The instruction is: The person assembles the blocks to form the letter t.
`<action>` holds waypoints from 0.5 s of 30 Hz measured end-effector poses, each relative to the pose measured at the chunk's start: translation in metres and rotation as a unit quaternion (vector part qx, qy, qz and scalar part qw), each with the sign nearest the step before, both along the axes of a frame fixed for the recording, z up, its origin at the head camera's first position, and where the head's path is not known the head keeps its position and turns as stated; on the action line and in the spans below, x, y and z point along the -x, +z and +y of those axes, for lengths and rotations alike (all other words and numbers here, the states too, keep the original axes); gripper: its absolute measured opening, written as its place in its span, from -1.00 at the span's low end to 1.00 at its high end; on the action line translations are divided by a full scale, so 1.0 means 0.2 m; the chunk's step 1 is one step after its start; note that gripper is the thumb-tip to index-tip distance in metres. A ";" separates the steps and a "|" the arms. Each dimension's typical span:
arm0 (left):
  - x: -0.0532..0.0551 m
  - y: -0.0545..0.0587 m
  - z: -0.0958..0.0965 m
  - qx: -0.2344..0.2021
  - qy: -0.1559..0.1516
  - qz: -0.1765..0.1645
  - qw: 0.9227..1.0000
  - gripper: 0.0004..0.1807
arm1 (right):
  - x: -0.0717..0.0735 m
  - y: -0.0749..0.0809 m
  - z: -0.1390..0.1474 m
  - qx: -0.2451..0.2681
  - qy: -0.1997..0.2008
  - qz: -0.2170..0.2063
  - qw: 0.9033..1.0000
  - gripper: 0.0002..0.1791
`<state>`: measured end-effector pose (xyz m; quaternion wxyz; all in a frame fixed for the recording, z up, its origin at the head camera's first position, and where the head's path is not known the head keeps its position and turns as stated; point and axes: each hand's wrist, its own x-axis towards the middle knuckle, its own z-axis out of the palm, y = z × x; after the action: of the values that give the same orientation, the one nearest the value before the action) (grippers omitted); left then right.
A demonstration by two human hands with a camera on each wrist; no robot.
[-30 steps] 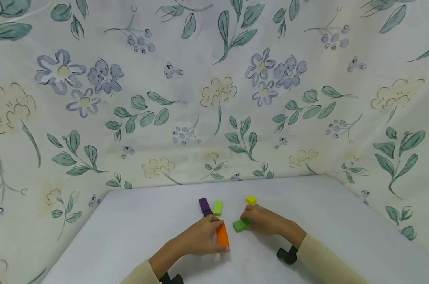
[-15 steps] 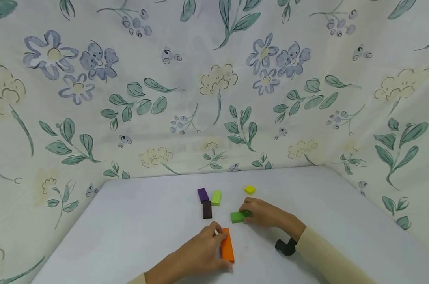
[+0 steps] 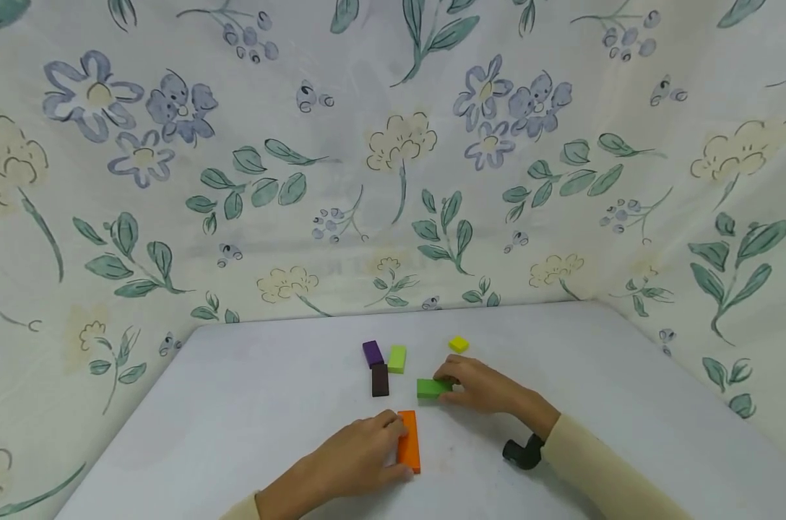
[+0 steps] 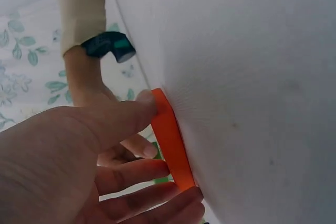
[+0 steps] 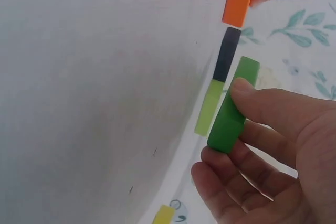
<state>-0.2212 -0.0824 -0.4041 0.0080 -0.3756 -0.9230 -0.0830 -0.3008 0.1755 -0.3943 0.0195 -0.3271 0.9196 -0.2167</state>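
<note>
My left hand (image 3: 360, 451) holds an orange block (image 3: 409, 451) lying lengthwise on the white table. In the left wrist view its thumb is at one end of the orange block (image 4: 170, 140), with the fingers along the side and other end. To the right, my right hand (image 3: 474, 386) pinches a green block (image 3: 428, 388). The right wrist view has the thumb on the face of this green block (image 5: 233, 106) and fingertips curled behind it. Beyond the hands are a dark brown block (image 3: 380, 380), a purple block (image 3: 372, 353) and a light green block (image 3: 396, 359).
A small yellow block (image 3: 459, 344) sits behind my right hand. A black wrist-worn device (image 3: 523, 452) hangs by the right sleeve. Floral cloth (image 3: 341, 188) rises behind the white table (image 3: 250, 404) and along its sides.
My left hand has drawn the orange block away from the dark brown block, then shifted slightly left with it. My right hand has moved the green block a little left and turned it more sideways.
</note>
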 end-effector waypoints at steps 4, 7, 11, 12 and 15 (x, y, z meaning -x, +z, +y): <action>0.00 0.03 -0.01 0.032 -0.014 -0.018 0.999 -0.50 | 0.00 -0.01 -0.01 0.000 0.002 0.005 1.000 -0.69; -0.01 0.04 -0.01 0.051 -0.026 -0.023 0.998 -0.52 | 0.00 0.00 -0.03 0.000 0.007 0.002 1.000 -0.69; 0.00 0.04 -0.01 0.048 -0.028 -0.022 0.998 -0.53 | -0.02 0.02 -0.04 0.011 0.014 0.002 1.000 -0.70; 0.00 0.04 0.00 0.048 -0.026 -0.024 0.998 -0.53 | -0.02 0.02 -0.04 0.012 0.015 0.002 1.000 -0.70; 0.01 0.04 0.00 0.048 -0.020 -0.031 0.998 -0.53 | -0.02 0.01 -0.05 0.011 0.012 -0.003 1.000 -0.70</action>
<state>-0.2234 -0.0833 -0.3961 -0.0406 -0.3914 -0.9180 -0.0501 -0.2961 0.1653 -0.3920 0.0217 -0.3381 0.9130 -0.2271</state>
